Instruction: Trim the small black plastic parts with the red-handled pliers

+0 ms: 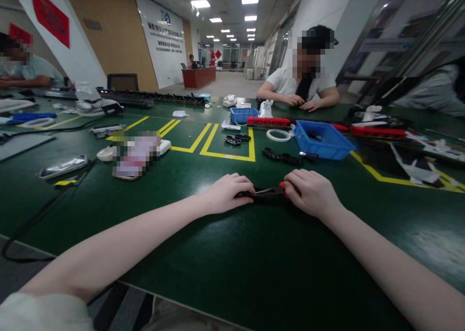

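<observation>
My right hand [310, 193] is closed around the red handles of a pair of pliers [271, 192], whose metal jaws point left. Between thumb and fingers, my left hand [228, 193] grips a small black part [247, 194]. The jaws of the pliers meet or overlap this part; the exact contact is too small to make out. Both hands are low over the green table, close to each other. Beyond them lie several similar black parts [283, 155] in a loose row.
A blue bin [323, 140] stands right of centre, with a smaller blue bin [244, 114] farther back. A white ring [278, 135] lies between them. To the left are a phone [136, 159] and a black cable [47, 207]. Across the table sits a person [301, 86].
</observation>
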`<state>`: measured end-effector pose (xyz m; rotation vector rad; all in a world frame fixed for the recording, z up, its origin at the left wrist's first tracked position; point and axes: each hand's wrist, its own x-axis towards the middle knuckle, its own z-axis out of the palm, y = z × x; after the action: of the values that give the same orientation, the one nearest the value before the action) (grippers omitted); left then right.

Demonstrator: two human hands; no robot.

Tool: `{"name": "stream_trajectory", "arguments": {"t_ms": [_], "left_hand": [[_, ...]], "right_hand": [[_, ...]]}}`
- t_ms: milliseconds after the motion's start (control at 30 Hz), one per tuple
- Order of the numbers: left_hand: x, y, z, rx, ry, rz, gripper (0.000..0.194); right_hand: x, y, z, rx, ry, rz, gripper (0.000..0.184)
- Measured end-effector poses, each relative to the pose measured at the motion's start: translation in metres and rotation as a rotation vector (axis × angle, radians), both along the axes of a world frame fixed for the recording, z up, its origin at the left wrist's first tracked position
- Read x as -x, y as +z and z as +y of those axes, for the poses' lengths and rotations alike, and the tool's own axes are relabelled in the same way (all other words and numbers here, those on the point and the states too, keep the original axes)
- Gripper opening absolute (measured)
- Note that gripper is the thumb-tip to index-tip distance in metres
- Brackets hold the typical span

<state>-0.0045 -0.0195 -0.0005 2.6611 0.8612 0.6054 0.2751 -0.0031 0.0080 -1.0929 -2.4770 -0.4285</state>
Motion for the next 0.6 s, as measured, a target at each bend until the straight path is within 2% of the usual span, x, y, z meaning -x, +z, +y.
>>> {"name": "stream_trajectory", "arguments": {"t_ms": [600], "left_hand": [[0.0000, -0.0015, 0.0015, -0.019, -0.003, -0.001, 0.014]], "right_hand": [[-0.0018, 0.0009, 0.0032, 0.036, 0.035, 0.007, 0.027]]}}
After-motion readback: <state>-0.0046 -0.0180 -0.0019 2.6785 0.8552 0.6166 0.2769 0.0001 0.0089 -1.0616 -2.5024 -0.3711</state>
